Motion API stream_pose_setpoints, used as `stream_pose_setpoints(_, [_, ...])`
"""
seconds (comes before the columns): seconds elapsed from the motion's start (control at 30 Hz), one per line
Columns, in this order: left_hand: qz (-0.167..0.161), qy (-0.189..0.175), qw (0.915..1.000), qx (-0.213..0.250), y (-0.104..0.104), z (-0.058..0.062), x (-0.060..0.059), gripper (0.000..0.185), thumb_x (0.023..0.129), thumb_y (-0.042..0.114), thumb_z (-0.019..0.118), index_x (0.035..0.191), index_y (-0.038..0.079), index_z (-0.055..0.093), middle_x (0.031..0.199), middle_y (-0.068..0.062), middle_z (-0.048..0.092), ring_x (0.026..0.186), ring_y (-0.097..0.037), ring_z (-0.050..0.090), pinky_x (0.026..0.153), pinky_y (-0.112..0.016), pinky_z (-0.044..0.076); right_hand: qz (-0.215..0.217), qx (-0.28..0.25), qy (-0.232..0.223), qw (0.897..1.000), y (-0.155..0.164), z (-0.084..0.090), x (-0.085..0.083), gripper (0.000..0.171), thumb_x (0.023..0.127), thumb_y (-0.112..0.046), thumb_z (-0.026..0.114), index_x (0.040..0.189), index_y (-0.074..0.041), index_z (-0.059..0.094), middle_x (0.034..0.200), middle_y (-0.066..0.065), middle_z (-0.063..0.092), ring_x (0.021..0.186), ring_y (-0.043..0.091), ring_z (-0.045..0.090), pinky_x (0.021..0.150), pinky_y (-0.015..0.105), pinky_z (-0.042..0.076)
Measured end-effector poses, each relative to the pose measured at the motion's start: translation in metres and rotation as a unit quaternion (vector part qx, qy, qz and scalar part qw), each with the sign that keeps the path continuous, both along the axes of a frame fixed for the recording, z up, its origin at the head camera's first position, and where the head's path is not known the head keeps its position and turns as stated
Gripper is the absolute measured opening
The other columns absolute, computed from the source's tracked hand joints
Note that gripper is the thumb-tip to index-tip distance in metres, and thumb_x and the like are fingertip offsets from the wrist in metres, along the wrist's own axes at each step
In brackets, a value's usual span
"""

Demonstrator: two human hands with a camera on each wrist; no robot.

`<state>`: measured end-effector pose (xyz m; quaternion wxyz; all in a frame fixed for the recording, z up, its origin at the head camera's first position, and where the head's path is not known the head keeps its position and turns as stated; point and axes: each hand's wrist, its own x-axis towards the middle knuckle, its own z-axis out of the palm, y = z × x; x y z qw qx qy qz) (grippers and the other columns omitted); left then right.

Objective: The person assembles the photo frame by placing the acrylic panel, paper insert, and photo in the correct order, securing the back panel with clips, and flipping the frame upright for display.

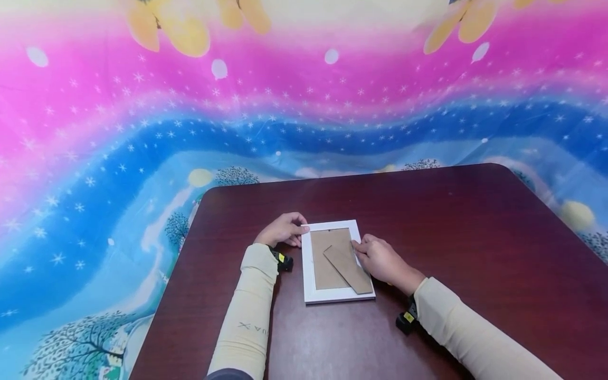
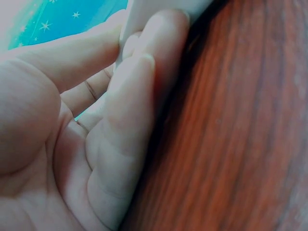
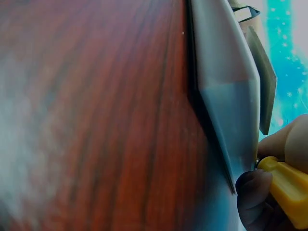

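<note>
A white picture frame (image 1: 309, 274) lies face down on the dark wooden table (image 1: 475, 237), its brown backing board (image 1: 325, 269) and angled brown stand (image 1: 349, 266) facing up. My left hand (image 1: 291, 230) grips the frame's far left corner; in the left wrist view, the fingers (image 2: 144, 82) press along the white edge (image 2: 159, 7) with the thumb on top. My right hand (image 1: 375, 258) rests at the frame's right edge, fingertips beside the stand. The right wrist view shows a small yellow object (image 3: 286, 185) pinched between its fingers, against the frame's side (image 3: 226, 96).
The table has rounded corners and bare wood (image 3: 96, 120) all round the frame. A bright pink and blue starry cloth (image 1: 142, 132) covers everything behind and to the left. Black-and-yellow wrist devices (image 1: 283, 259) sit on both cream sleeves.
</note>
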<state>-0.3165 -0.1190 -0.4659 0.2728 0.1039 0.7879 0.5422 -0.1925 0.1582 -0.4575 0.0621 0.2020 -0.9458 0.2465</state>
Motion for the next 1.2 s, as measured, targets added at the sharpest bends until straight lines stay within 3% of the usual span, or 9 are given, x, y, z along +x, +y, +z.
stream_pose_setpoints(0.2, [-0.001, -0.004, 1.0000, 0.002, -0.001, 0.000, -0.001, 0.020, 0.094, 0.017, 0.068, 0.107, 0.006, 0.059, 0.074, -0.017, 0.062, 0.055, -0.024, 0.064, 0.049, -0.031, 0.054, -0.003, 0.008, -0.017, 1.000, -0.001, 0.002, 0.000, 0.032, 0.094, -0.009, 0.062, 0.125, -0.001, 0.064, 0.071, -0.003, 0.039, 0.058, 0.010, 0.037, 0.048, 0.024, 0.036])
stream_pose_setpoints(0.83, [-0.001, 0.001, 1.0000, 0.006, -0.001, -0.002, 0.000, 0.021, 0.094, 0.018, 0.068, 0.108, 0.005, 0.059, 0.073, -0.016, 0.062, 0.054, -0.023, 0.064, 0.050, -0.031, 0.054, -0.016, 0.092, 0.013, 0.996, -0.011, 0.007, 0.004, 0.029, 0.095, -0.010, 0.061, 0.122, 0.000, 0.067, 0.080, 0.003, 0.046, 0.055, 0.016, 0.045, 0.047, 0.028, 0.042])
stream_pose_setpoints(1.07, [-0.004, 0.002, 1.0000, 0.007, -0.001, -0.003, 0.000, 0.020, 0.094, 0.018, 0.068, 0.107, 0.006, 0.059, 0.074, -0.017, 0.062, 0.055, -0.024, 0.064, 0.050, -0.031, 0.054, -0.012, 0.098, 0.038, 0.994, -0.013, 0.007, 0.005, 0.027, 0.093, -0.009, 0.062, 0.118, 0.000, 0.069, 0.081, 0.004, 0.048, 0.052, 0.017, 0.046, 0.045, 0.029, 0.042])
stream_pose_setpoints(1.2, [-0.006, 0.004, 1.0000, 0.007, -0.001, -0.003, 0.000, 0.020, 0.094, 0.018, 0.068, 0.107, 0.005, 0.059, 0.074, -0.017, 0.062, 0.055, -0.024, 0.064, 0.050, -0.032, 0.054, -0.015, 0.096, 0.029, 0.995, -0.011, 0.006, 0.005, 0.028, 0.093, -0.010, 0.063, 0.119, -0.001, 0.068, 0.080, 0.004, 0.047, 0.052, 0.015, 0.044, 0.044, 0.027, 0.040])
